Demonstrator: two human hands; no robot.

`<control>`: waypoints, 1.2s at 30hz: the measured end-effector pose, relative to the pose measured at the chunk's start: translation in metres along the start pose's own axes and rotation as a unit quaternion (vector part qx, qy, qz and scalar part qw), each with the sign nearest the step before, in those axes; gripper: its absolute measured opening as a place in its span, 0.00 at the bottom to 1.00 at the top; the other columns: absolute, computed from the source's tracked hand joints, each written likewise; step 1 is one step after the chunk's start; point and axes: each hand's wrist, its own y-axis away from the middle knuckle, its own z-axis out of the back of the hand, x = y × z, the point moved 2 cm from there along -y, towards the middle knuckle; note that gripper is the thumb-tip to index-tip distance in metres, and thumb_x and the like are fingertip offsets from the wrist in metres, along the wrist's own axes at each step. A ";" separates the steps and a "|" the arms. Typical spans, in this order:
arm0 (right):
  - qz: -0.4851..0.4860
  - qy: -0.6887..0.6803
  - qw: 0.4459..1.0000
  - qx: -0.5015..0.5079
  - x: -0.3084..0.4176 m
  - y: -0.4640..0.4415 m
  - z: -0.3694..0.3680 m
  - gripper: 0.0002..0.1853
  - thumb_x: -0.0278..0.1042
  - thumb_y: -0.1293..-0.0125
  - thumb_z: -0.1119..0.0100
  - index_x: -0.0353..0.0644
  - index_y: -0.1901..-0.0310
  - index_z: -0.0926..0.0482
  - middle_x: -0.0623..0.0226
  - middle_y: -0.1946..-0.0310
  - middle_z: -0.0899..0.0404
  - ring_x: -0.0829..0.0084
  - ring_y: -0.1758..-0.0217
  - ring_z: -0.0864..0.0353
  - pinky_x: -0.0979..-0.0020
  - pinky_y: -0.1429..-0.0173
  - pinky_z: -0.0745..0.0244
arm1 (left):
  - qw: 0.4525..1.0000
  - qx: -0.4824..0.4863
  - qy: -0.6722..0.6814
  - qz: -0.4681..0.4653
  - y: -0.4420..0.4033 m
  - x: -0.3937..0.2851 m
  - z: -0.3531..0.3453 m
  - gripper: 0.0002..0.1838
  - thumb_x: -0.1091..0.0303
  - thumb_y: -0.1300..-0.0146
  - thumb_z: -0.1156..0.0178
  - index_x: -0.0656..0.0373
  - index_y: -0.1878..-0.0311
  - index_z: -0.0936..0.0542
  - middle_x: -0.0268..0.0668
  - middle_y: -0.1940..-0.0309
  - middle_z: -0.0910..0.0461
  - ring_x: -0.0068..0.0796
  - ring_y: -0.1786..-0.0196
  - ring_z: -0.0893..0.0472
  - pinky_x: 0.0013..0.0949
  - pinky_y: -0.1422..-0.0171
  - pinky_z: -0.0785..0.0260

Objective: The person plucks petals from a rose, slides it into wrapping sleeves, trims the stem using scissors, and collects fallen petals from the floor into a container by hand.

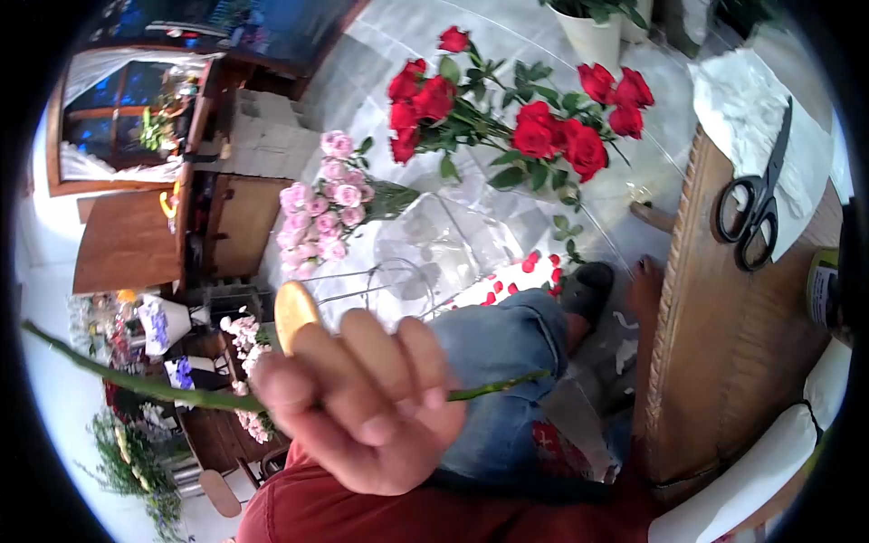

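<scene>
My left hand is raised close to the camera, fingers curled toward the palm and wrapped round a green flower stem. The long end of the stem reaches out to the left, and a shorter end pokes out to the right over the jeans. Just above the fingers a tan rounded piece sticks up; I cannot tell whether the hand holds it too. My right hand does not show. Beyond the hand, cut red roses with leafy stems lie on the floor, with a bunch of pink roses to their left.
At the right is a wooden table with a carved edge. Black scissors lie there on crumpled white paper. Clear wrapping, a wire frame and red petals lie near my legs. A white bucket stands behind.
</scene>
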 end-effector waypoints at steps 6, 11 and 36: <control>0.032 -0.020 0.999 -0.006 0.004 0.015 -0.005 0.14 0.27 0.36 0.46 0.37 0.50 0.20 0.48 0.54 0.21 0.49 0.48 0.21 0.54 0.42 0.27 | 0.998 -0.014 0.066 -0.012 0.008 -0.003 -0.002 0.12 0.61 0.20 0.53 0.60 0.48 0.27 0.32 0.73 0.31 0.24 0.72 0.33 0.30 0.72 0.36; 0.087 -0.084 0.992 -0.025 0.010 0.040 -0.015 0.14 0.26 0.35 0.46 0.37 0.49 0.21 0.48 0.53 0.21 0.50 0.47 0.22 0.55 0.40 0.28 | 0.993 -0.030 0.106 -0.034 0.010 0.002 0.001 0.10 0.69 0.26 0.47 0.69 0.52 0.26 0.43 0.69 0.24 0.24 0.76 0.30 0.30 0.74 0.35; 0.202 -0.848 0.484 0.079 0.165 0.448 0.278 0.11 0.26 0.29 0.42 0.36 0.48 0.27 0.62 0.56 0.24 0.77 0.59 0.24 0.76 0.56 0.24 | 0.996 -0.084 0.017 -0.036 0.011 -0.009 0.022 0.13 0.64 0.23 0.48 0.66 0.54 0.22 0.42 0.66 0.21 0.30 0.64 0.24 0.31 0.55 0.30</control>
